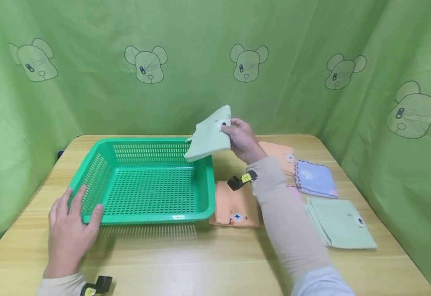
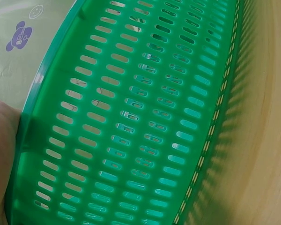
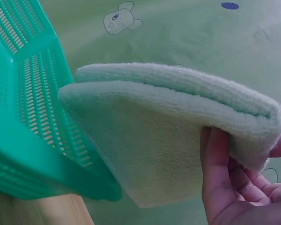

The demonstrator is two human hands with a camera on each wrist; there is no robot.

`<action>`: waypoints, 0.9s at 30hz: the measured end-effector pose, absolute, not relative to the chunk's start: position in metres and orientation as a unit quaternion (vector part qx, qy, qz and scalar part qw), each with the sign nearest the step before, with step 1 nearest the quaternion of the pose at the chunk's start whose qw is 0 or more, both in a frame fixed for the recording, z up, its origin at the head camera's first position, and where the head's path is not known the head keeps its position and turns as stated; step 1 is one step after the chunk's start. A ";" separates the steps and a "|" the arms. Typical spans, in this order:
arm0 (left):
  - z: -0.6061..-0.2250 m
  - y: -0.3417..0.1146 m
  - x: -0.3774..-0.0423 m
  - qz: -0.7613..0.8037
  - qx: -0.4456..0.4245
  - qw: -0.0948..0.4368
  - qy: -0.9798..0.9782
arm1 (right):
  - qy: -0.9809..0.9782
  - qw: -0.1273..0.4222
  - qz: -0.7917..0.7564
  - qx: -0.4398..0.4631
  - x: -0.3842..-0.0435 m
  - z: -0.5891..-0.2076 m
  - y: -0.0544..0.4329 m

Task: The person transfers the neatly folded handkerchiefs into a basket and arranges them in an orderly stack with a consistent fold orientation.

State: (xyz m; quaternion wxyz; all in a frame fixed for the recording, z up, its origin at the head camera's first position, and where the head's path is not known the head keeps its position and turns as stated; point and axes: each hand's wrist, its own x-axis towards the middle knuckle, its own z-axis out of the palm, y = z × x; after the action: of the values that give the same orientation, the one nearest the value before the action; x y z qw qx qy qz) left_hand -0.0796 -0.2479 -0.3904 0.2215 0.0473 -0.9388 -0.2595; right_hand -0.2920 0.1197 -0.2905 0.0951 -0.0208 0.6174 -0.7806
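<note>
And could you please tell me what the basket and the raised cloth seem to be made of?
The basket: probably moulded plastic, smooth and glossy, from its rim highlight and regular slots. The cloth: likely terry fabric, soft and matte, from its fuzzy surface; fibre unclear.

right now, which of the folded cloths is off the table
The pale green cloth pinched in the right hand, held up near the green basket. The others, including a second pale green cloth, lie on the table.
</note>
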 end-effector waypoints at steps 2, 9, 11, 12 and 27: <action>-0.390 -0.248 -0.080 -0.258 0.046 0.224 -0.939 | 0.617 0.098 -0.781 -0.025 -0.291 -0.292 0.116; -0.391 -0.248 -0.080 -0.252 0.040 0.230 -0.939 | 0.617 0.108 -0.779 -0.029 -0.287 -0.298 0.102; -0.391 -0.248 -0.080 -0.250 0.039 0.230 -0.940 | 0.616 0.112 -0.779 -0.032 -0.286 -0.299 0.100; -0.391 -0.248 -0.080 -0.250 0.038 0.231 -0.940 | 0.615 0.114 -0.779 -0.033 -0.286 -0.299 0.098; -0.392 -0.249 -0.081 -0.251 0.037 0.228 -0.940 | 0.614 0.134 -0.776 -0.043 -0.279 -0.300 0.076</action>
State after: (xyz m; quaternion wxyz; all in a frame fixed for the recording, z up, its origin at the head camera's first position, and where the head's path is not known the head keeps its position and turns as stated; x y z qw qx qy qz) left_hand -0.0806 -0.2493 -0.3919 0.2282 0.0367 -0.9400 -0.2512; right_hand -0.2790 0.0759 -0.2996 0.1340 -0.0434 0.6144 -0.7763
